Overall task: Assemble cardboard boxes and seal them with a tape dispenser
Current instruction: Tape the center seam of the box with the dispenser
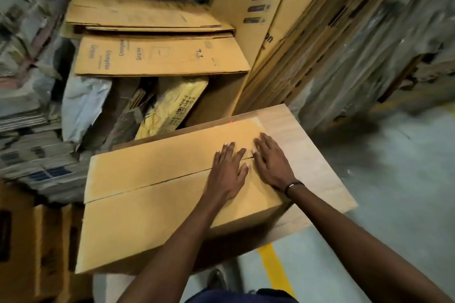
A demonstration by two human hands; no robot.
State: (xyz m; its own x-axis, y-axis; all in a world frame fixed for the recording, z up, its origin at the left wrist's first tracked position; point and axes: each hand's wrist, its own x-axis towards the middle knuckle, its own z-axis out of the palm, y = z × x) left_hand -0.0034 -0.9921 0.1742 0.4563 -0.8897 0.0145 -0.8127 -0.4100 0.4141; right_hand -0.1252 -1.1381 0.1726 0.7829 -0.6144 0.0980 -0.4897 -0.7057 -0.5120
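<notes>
Far left: blurry stacks of bundled printed paper [27, 110], nothing to do with the job, just clutter.
Back, left of centre: flattened brown printed cardboard cartons [157, 56] lying in a pile, presumably waiting to be built.
Centre: the long plain brown cardboard box [147, 194] sits on a pale wood-grain tabletop [305, 155], its two top flaps folded down and meeting in a seam that runs lengthwise.
Left hand [227, 171]: fingers straight and spread, flat on the box top, lying across the seam near its right end. Holding nothing, just pressing.
Right hand [272, 161]: same deal, flat and spread, just beside the left one, pressing the flap down near the box's right end.
Tape dispenser: can't spot one anywhere, so sealing hasn't begun as far as I can judge.
Tip for this step: I'd keep both palms pushing evenly so the flap edges butt together without overlap before any tape goes on.
Right side: more flat cartons [290, 39] leaning upright, then grey floor with a yellow painted line [275, 270].
</notes>
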